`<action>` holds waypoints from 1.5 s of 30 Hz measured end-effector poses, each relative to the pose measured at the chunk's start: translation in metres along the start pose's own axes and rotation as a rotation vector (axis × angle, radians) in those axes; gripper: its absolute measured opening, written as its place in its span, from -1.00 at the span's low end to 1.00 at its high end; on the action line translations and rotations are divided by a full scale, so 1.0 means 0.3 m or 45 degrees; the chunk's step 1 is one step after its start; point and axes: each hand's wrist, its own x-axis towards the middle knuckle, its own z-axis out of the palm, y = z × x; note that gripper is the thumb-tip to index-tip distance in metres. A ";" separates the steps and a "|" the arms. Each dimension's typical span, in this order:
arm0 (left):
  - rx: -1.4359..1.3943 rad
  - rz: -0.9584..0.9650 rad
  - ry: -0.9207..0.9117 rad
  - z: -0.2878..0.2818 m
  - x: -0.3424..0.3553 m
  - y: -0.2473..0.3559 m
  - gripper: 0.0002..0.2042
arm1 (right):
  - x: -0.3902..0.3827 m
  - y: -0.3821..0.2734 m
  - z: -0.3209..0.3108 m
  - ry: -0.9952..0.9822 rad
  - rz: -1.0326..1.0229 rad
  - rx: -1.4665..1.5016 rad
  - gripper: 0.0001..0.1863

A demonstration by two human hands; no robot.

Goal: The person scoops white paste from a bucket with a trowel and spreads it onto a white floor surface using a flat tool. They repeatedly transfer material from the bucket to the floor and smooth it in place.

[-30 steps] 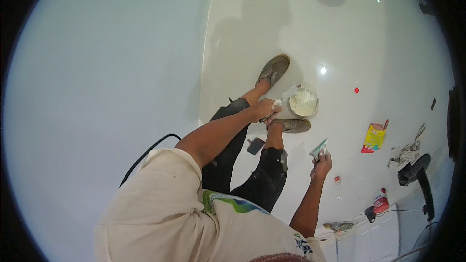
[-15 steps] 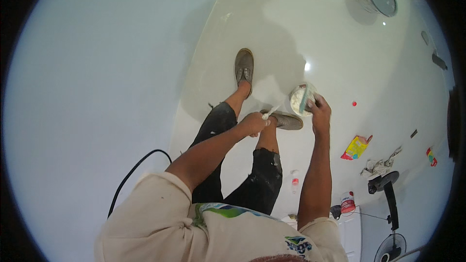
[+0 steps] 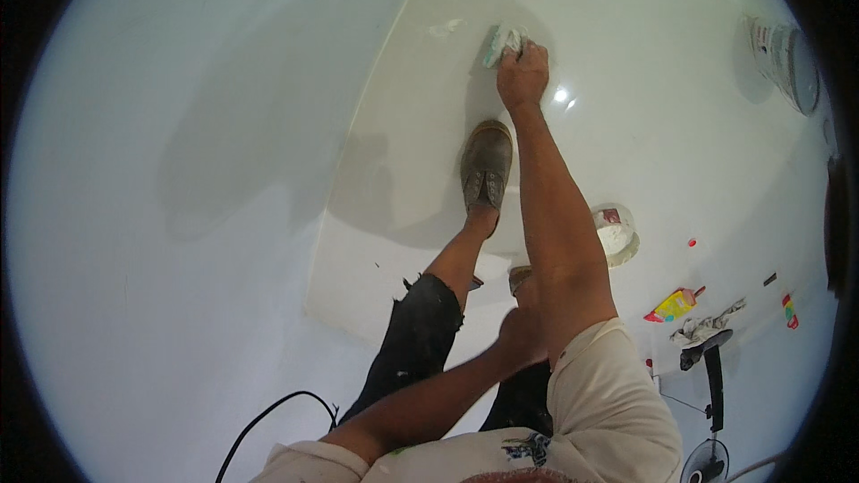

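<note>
White floor (image 3: 662,125) lies below us, paste bucket (image 3: 611,216) at three o'clock. Spreading seems the step; the next move calls for even pressure. Our left hand (image 3: 519,333), at five, hides its fingers: we cannot tell. Our right hand (image 3: 523,76), at one, clamps its fingers on a smeared scraper (image 3: 493,46).
</note>
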 end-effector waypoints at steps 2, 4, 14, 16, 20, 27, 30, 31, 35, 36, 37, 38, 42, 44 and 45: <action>-0.262 0.027 0.207 0.130 0.000 -0.042 -0.64 | 0.041 -0.121 0.072 -0.028 -0.051 0.047 -0.62; -0.687 0.007 0.412 0.282 0.019 -0.067 -0.66 | 0.070 -0.224 0.132 -0.091 -0.061 0.018 -0.65; -1.036 -0.067 0.412 0.180 0.012 -0.019 -0.72 | -0.114 -0.342 0.266 -0.995 -0.320 -0.068 -0.67; -0.853 0.032 0.373 0.184 0.016 -0.042 -0.74 | -0.070 -0.336 0.246 -0.808 -0.315 0.122 -0.66; -0.349 0.012 0.169 -0.148 -0.076 0.066 -0.81 | 0.252 -0.264 0.150 -0.493 -0.423 0.124 -0.63; -0.406 0.020 0.005 -0.202 -0.065 0.075 -0.80 | 0.057 -0.283 0.241 -1.055 -0.551 -0.060 -0.62; -0.363 0.095 0.165 -0.135 -0.047 0.047 -0.79 | 0.057 -0.304 0.214 -1.023 -0.440 -0.006 -0.61; -0.304 0.091 0.082 -0.213 -0.063 0.057 -0.78 | 0.126 -0.309 0.201 -0.931 -0.472 -0.052 -0.61; -0.311 0.033 -0.022 -0.237 -0.065 0.075 -0.75 | 0.435 -0.361 0.139 -0.905 -0.415 -0.098 -0.62; -0.324 0.047 -0.015 -0.234 -0.067 0.086 -0.74 | 0.472 -0.305 0.152 -0.844 -0.478 -0.135 -0.62; -0.336 0.061 -0.008 -0.226 -0.073 0.099 -0.73 | 0.496 -0.248 0.166 -0.783 -0.541 -0.173 -0.62; -0.362 0.040 0.019 -0.236 -0.082 0.096 -0.72 | 0.483 -0.266 0.189 -0.741 -0.622 -0.175 -0.63; -0.395 -0.019 -0.040 -0.287 -0.093 0.069 -0.73 | 0.407 -0.320 0.226 -0.731 -0.645 -0.148 -0.66; -0.399 -0.017 -0.054 -0.285 -0.093 0.066 -0.73 | 0.354 -0.336 0.242 -0.685 -0.640 -0.167 -0.69; -0.405 -0.001 -0.057 -0.283 -0.094 0.069 -0.73 | 0.318 -0.308 0.260 -0.728 -0.708 -0.149 -0.70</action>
